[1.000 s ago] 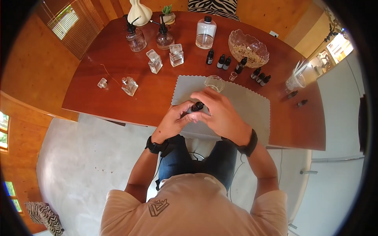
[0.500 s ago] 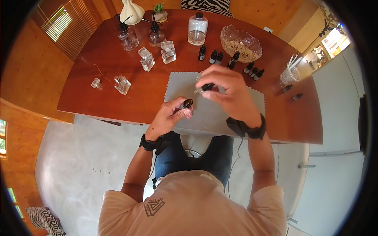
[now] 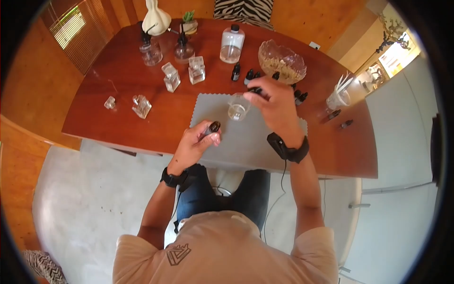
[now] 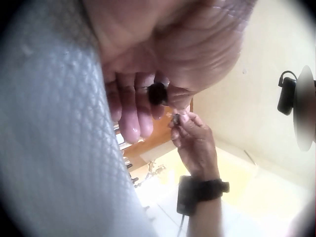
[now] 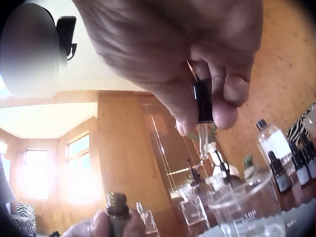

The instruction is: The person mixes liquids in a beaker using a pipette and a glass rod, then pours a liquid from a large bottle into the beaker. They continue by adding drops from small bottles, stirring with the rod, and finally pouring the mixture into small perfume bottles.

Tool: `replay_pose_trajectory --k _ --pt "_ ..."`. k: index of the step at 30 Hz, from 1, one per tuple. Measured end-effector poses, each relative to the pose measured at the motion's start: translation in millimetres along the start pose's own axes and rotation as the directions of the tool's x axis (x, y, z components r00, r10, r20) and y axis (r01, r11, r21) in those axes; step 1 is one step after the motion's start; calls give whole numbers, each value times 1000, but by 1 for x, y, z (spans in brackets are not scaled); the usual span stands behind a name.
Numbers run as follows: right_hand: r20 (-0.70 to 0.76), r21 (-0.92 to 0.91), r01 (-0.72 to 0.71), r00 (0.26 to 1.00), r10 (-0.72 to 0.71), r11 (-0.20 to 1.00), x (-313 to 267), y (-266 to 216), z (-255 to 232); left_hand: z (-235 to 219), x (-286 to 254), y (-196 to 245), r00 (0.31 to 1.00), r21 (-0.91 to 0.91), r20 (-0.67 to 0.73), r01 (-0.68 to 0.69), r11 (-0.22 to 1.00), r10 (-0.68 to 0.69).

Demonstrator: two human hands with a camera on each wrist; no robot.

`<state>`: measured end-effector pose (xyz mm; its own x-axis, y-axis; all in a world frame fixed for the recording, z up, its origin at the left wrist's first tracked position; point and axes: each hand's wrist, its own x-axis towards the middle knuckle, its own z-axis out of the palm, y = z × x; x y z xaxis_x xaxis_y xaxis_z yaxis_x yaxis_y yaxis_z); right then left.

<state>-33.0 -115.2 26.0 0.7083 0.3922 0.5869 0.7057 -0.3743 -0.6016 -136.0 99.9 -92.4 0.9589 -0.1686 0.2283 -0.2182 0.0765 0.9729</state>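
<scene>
My left hand [image 3: 191, 144] grips a small dark bottle [image 3: 214, 127] over the front of the grey mat; its threaded neck is uncapped in the right wrist view. My right hand [image 3: 279, 108] pinches the black cap of a dropper [image 5: 203, 101] between thumb and fingers. The dropper's glass tube [image 5: 203, 140] points down, above and behind the rim of a clear beaker [image 5: 252, 210] in the right wrist view. On the mat, the beaker stands just left of my right hand, with a little clear liquid low inside.
Several black dropper bottles [image 3: 236, 72] stand behind the mat [image 3: 246, 146], partly hidden by my right hand. Farther back are a clear capped bottle [image 3: 232, 45] and a glass bowl [image 3: 283, 59]. Square glass bottles [image 3: 197, 71] stand on the left; a cup with white strips [image 3: 338, 99] is on the right.
My hands were together at the capped bottle. The right hand has drawn the dropper out and carried it forward and right to the beaker; the left hand still holds the bottle.
</scene>
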Motion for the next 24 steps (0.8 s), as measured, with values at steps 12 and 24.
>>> replay_pose_trajectory --k 12,24 --pt "317 216 119 930 -185 969 -30 -5 49 -2 7 4 1000 136 -1 -10 991 11" --pt "320 -266 90 947 0 960 -45 -18 42 1 7 -5 998 81 -24 -48 996 50"
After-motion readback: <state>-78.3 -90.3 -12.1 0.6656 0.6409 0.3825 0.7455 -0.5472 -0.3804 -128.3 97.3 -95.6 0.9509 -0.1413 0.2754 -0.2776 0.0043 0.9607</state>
